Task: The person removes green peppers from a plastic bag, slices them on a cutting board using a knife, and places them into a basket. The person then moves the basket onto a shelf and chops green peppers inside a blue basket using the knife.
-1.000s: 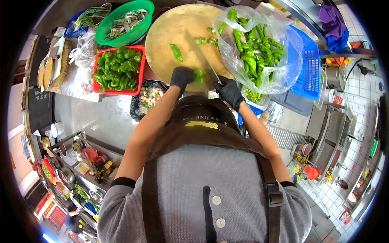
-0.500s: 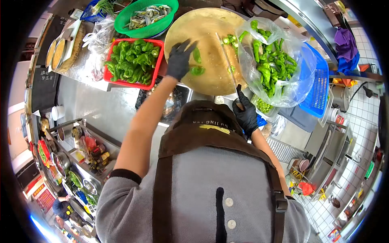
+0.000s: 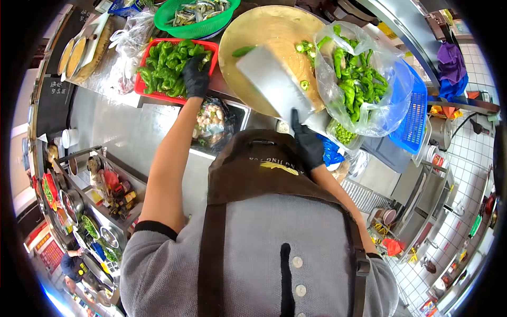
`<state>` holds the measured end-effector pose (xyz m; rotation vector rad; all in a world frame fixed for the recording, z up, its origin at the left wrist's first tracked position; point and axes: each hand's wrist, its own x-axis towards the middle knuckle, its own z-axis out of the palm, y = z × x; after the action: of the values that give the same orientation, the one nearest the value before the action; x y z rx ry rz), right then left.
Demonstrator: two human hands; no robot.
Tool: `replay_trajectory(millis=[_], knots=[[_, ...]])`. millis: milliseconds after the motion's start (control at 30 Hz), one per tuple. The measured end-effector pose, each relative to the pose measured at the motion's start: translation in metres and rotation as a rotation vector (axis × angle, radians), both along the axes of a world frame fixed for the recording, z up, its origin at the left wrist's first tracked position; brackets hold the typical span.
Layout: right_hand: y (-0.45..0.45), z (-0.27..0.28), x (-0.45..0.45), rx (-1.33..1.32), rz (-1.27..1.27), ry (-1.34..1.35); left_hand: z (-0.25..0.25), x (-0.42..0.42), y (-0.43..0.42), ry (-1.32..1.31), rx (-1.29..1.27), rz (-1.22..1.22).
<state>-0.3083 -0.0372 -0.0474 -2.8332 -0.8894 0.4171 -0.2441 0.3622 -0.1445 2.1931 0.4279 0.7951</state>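
Note:
My gloved left hand (image 3: 196,79) is at the right side of a red basket (image 3: 138,84) heaped with green peppers (image 3: 166,66). Its fingers are curled round a green pepper (image 3: 203,62), partly hidden among the others. In my gloved right hand (image 3: 308,143) is the handle of a cleaver (image 3: 274,79). The broad blade lies tilted over the round chopping board (image 3: 269,21), its flat side showing. A green pepper piece (image 3: 243,51) rests by the blade's far corner. Cut pepper ends (image 3: 304,84) sit on the board's right side.
Right of the board, a clear plastic bag (image 3: 393,84) of long green peppers leans on a blue basket (image 3: 417,113). A green colander (image 3: 222,20) of small fish stands at the back. Chopped green bits fill a container (image 3: 344,134). A person (image 3: 74,264) is at far lower left.
My left hand has moved left from the board to the red basket. The cleaver has turned from edge-on to flat and swung left across the board. Fewer pepper pieces lie there.

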Motion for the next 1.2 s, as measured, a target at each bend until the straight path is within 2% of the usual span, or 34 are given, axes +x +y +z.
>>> replay_trajectory(millis=[33,67,133,200,267,333,400,467,500,567,667,700,767,800,867,967,1000,1033,1067,1100,1133,1167,1200], knots=[[-0.002,-0.027,0.002,-0.01,0.033,-0.008,0.007,-0.018,0.003,0.043,0.068,0.046],[-0.004,-0.055,0.004,-0.02,0.066,-0.017,0.019,-0.035,-0.004,0.048,-0.005,0.088],[0.002,-0.029,0.014,-0.036,0.059,-0.021,0.043,-0.062,-0.011,0.057,-0.148,0.179],[0.003,-0.002,0.009,-0.018,-0.002,0.039,0.039,-0.076,-0.014,0.036,-0.248,0.17],[0.002,0.015,0.005,0.053,-0.075,-0.025,0.049,-0.078,-0.034,-0.075,-0.337,0.146],[-0.001,0.016,0.004,0.118,-0.114,-0.093,0.046,-0.067,-0.053,0.072,0.193,0.042],[-0.004,0.009,0.004,0.28,-0.167,-0.137,0.056,-0.044,-0.093,0.036,0.24,-0.38],[0.001,0.019,0.006,0.462,-0.211,-0.187,0.063,-0.024,-0.118,0.162,0.624,-0.696],[0.003,0.021,0.005,0.532,-0.264,-0.192,0.033,-0.01,-0.12,0.211,0.648,-0.779],[0.004,0.033,0.003,0.506,-0.314,-0.217,0.037,0.01,-0.121,0.368,0.72,-0.743],[-0.003,0.042,-0.002,0.541,-0.311,-0.236,0.067,0.034,-0.116,0.077,0.536,-0.49],[-0.006,0.038,-0.004,0.589,-0.325,-0.184,0.071,0.046,-0.111,0.187,0.584,-0.385],[-0.001,0.038,-0.003,0.602,-0.377,-0.097,0.027,0.074,-0.086,0.277,0.573,-0.534],[0.0,0.029,-0.001,0.644,-0.344,-0.108,0.034,0.071,-0.082,0.375,0.542,-0.554],[0.002,0.023,0.006,0.559,-0.302,-0.126,0.061,0.061,-0.085,0.558,0.466,-0.603],[0.014,0.018,0.02,0.345,-0.232,-0.141,0.047,0.039,-0.071,0.29,0.374,-0.497],[0.027,0.023,0.027,0.371,-0.229,-0.124,0.027,0.037,-0.054,0.04,0.478,-0.419],[0.035,0.019,0.036,0.355,-0.167,-0.179,0.051,0.02,-0.043,0.037,0.306,-0.288],[0.042,0.007,0.046,0.336,-0.113,-0.211,0.04,0.02,-0.006,0.095,0.334,-0.263],[0.043,-0.013,0.057,0.285,-0.049,-0.221,0.071,-0.005,-0.001,0.286,0.381,-0.001],[0.054,-0.016,0.067,0.397,0.049,-0.298,0.011,-0.005,0.049,0.033,0.3,0.136],[0.065,-0.026,0.074,0.264,-0.011,-0.232,0.026,-0.019,0.07,0.055,0.442,0.15],[0.079,-0.004,0.076,0.131,-0.021,-0.137,-0.009,-0.015,0.121,-0.01,0.405,0.147]])
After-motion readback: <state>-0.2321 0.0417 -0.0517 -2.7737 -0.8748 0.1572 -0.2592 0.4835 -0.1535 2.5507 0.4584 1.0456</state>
